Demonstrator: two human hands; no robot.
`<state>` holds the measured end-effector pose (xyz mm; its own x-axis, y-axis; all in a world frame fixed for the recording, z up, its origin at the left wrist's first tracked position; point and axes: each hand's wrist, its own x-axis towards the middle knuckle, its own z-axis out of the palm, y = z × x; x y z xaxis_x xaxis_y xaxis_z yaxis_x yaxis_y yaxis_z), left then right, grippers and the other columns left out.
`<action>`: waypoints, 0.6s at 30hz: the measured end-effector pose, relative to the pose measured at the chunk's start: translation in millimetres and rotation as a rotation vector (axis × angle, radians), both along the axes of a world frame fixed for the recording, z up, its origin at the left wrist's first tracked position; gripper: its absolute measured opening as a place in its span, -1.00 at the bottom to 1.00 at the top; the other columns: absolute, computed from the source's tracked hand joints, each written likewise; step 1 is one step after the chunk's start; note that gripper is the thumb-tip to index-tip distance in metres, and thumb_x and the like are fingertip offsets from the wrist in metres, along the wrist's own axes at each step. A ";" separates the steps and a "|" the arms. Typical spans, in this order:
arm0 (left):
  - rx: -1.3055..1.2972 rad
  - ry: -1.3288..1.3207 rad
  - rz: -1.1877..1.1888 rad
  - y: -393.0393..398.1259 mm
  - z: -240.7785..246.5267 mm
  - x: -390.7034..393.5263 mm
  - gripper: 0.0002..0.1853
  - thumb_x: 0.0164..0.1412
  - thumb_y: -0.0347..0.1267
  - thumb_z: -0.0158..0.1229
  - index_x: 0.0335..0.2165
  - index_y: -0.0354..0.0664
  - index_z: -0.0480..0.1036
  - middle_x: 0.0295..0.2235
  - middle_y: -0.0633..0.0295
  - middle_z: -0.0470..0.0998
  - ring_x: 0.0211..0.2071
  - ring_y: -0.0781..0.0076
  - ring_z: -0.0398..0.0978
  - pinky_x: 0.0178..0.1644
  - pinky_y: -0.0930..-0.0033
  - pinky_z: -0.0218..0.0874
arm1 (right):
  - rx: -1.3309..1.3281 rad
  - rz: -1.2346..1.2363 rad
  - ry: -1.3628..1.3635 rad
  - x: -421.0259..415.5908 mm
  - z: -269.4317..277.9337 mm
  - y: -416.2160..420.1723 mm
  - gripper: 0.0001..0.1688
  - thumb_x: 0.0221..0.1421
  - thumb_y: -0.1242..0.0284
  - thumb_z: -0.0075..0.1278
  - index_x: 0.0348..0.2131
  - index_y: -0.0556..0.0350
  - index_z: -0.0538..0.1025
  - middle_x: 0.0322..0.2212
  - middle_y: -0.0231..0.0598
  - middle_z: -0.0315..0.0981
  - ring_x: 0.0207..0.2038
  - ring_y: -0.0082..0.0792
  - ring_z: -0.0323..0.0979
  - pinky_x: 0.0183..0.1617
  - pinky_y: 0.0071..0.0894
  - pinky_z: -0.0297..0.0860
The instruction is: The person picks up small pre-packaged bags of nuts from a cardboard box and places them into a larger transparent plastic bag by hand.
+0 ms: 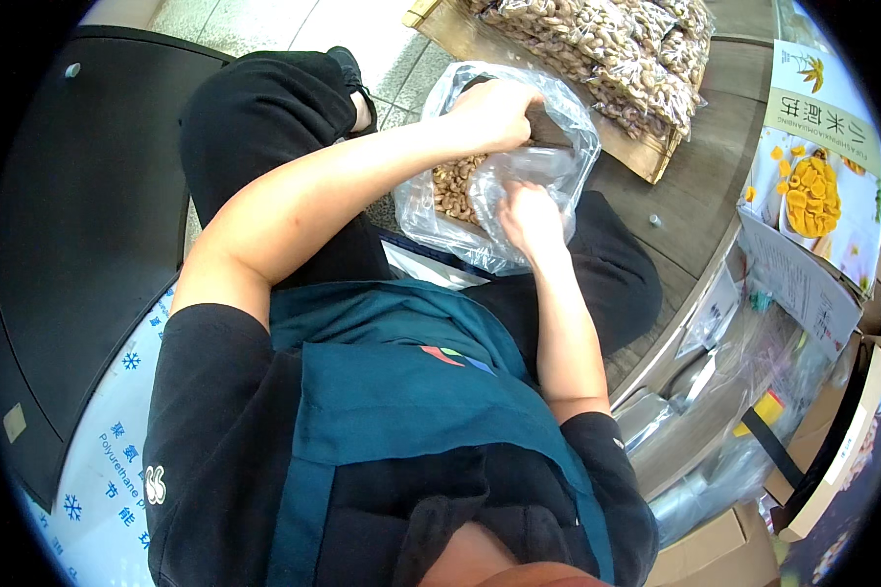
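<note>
A large clear plastic bag point(440, 229) stands open between the knees, with shelled cashew nuts point(455, 192) and a brown surface showing inside it. My left hand point(493, 114) is curled over the far part of its mouth; its fingertips are hidden, so what it holds cannot be told. Lower and to the right, my right hand point(532, 216) has its fingers closed on a smaller clear plastic bag point(517, 170) inside the large bag's mouth, beside the nuts. Clear bags packed with cashews point(631, 55) lie at the top right.
The packed bags rest on flattened cardboard point(642, 158) beside a dark wooden surface point(734, 110). A printed carton point(815, 183) stands at the right, above plastic wrapping point(749, 396) and an open cardboard box point(815, 440). A black panel point(95, 183) fills the left side.
</note>
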<state>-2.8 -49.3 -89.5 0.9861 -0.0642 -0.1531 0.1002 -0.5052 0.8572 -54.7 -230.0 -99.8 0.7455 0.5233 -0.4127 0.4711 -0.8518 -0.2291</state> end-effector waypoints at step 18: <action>-0.028 -0.027 -0.045 0.9 38.8 -4.0 -0.68 -0.07 -0.53 0.00 -0.25 -0.22 0.50 -0.28 -0.10 0.54 -0.19 -0.06 0.50 -0.14 0.06 0.34 | -0.306 0.392 0.080 40.6 -172.5 12.0 -0.20 -0.03 0.15 -0.03 0.19 -0.05 0.19 0.19 -0.09 0.08 0.27 -0.18 -0.05 0.31 -0.21 -0.10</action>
<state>-6.8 -48.3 -50.8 0.9859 -0.1121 -0.1240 0.0547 -0.4844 0.8731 -14.1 -218.0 -272.3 0.4770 0.6033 -0.6391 0.7601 -0.6483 -0.0446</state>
